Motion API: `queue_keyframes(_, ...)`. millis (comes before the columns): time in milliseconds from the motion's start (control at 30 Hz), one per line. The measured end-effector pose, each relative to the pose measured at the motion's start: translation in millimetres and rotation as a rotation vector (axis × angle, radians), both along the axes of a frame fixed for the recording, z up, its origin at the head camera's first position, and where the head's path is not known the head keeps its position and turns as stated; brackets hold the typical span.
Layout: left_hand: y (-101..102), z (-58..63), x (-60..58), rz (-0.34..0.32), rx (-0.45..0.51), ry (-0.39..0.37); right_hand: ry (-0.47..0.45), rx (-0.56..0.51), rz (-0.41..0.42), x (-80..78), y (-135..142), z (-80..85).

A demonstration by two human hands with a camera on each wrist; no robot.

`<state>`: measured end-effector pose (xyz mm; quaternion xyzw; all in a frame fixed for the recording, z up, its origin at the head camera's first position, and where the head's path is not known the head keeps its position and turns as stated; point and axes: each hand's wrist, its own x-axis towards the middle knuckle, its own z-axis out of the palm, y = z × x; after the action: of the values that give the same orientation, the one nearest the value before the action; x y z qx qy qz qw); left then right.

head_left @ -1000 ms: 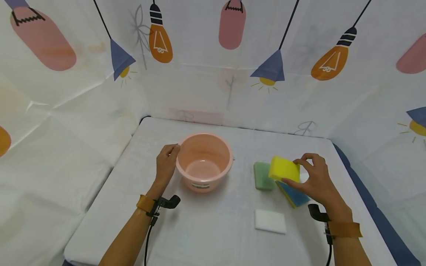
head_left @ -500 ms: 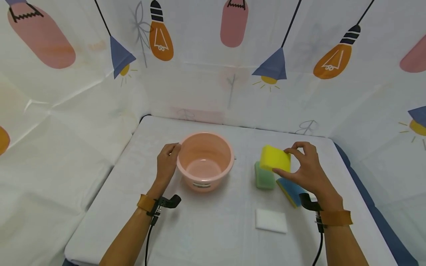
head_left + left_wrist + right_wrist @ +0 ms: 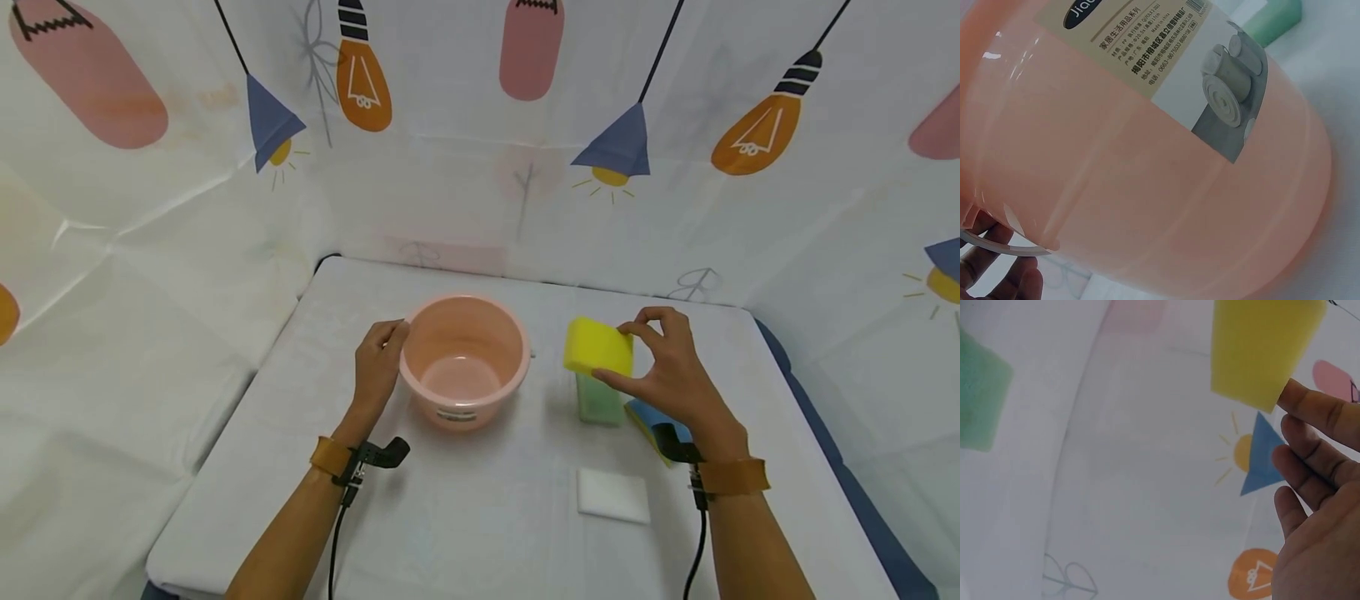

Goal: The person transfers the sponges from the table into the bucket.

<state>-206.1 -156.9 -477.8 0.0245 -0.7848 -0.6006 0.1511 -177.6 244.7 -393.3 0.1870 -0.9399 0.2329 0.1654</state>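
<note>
My left hand [image 3: 377, 367] grips the left rim of a pink plastic basin [image 3: 487, 407] standing on the white table. In the left wrist view, its fingers [image 3: 1019, 281] lie by a thin pale ring on the basin's side, below a printed label [image 3: 1166, 69]. Between thumb and index finger, my right hand [image 3: 667, 379] pinches a yellow sponge [image 3: 597, 346] by its right end, raised over a green sponge [image 3: 598, 402]. The other fingers of that hand stay off the sponge in the right wrist view. The basin's inside shows bare in the head view.
A blue-and-yellow sponge [image 3: 651, 412] lies partly behind the right wrist's camera. Nearer the front is a flat white sponge [image 3: 612, 496]. White sheeting printed with lamps [image 3: 615, 150] hangs behind and at both sides of the table [image 3: 450, 542].
My right hand has carried the yellow sponge leftward and farther back, toward the basin, from above the blue-and-yellow sponge. The left hand keeps its grip on the basin.
</note>
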Motion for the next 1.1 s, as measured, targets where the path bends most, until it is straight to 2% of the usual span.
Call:
queue_keyframes(500, 0.5, -0.6, -1.7, 0.012, -0.002, 0.021, 0.027, -0.005, 0.054, -12.6, -30.6, 7.4)
queue_keyframes(700, 0.5, -0.6, -1.5, 0.014, -0.007, 0.022, 0.01, -0.017, 0.089, -15.2, -43.0, 9.7)
queue_keyframes(1100, -1.7, -2.4, -2.8, -0.004, 0.04, 0.016, -0.036, 0.001, 0.095, -20.5, -55.5, 6.5)
